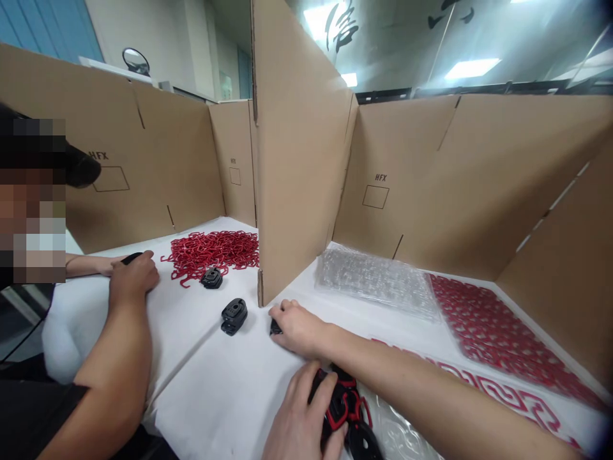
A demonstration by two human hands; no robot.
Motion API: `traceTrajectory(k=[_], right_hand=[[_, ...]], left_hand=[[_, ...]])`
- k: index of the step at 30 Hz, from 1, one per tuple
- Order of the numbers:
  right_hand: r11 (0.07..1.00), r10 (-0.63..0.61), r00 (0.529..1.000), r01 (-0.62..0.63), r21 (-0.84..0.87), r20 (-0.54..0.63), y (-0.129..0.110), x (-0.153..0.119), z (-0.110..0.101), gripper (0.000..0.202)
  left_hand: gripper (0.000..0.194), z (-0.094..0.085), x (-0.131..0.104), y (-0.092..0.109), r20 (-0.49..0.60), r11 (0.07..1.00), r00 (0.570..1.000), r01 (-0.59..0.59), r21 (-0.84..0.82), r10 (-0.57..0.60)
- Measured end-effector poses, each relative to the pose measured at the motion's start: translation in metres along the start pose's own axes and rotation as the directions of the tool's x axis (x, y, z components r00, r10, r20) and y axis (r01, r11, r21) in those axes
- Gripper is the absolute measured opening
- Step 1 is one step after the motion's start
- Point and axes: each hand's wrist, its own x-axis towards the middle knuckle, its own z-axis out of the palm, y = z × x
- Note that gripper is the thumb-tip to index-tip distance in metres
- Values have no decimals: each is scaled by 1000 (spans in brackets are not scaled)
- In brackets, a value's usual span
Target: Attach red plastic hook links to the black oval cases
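My right hand [299, 329] reaches across to the foot of the cardboard divider, fingers wrapped round a black plastic part [275, 327] that is mostly hidden. Below it, my left hand [306, 412] rests with curled fingers on a black plastic housing with red trim [338, 406]. More black and red pieces [361, 441] are heaped beside that housing, partly under my right forearm. To the left of my right hand, a black plastic part [234, 316] sits on the white table, with a similar black part [211, 278] farther back.
A cardboard divider [301, 147] splits the table. Red hook-shaped pieces [215, 249] are piled left of it. On the right lie clear plastic bags [378, 281], bagged red pieces [507, 332] and red trims [512, 393]. A co-worker's hand [136, 275] is at the left.
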Motion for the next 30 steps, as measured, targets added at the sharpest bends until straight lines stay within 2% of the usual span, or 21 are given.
traceTrajectory(k=[3, 7, 11, 15, 19, 22, 24, 27, 30], right_hand=[[1000, -11, 1000, 10, 20, 19, -26, 12, -3, 41], [995, 96, 995, -95, 44, -16, -49, 28, 0, 41], [984, 157, 987, -154, 85, -31, -57, 32, 3, 40], [977, 172, 984, -165, 133, -39, -49, 15, -9, 44], [959, 246, 959, -219, 182, -139, -17, -37, -34, 39], [928, 342, 916, -293, 231, -209, 14, -100, -43, 31], [884, 418, 874, -330, 332, -247, 25, -147, -38, 23], [820, 470, 857, -333, 466, -214, 17, -206, -19, 14], [816, 468, 878, -384, 432, -102, -9, -234, 3, 36]], left_hand=[[67, 1, 2, 0, -15, 1000, 1000, -11, 1, 11], [72, -2, 4, 3, -40, 1000, 999, -11, -20, 10], [66, -5, 2, 7, -32, 999, 999, -5, -53, 4], [63, -9, 1, 11, -38, 997, 999, 32, -71, -35], [59, -14, 1, 15, -37, 995, 998, 56, -86, -59], [50, -16, 2, 17, -58, 993, 994, 88, -75, -93], [47, -16, 3, 19, -63, 990, 990, 124, -59, -128], [47, -19, 6, 21, -53, 988, 987, 149, -30, -151], [47, -23, 11, 23, -33, 989, 989, 143, -22, -144]])
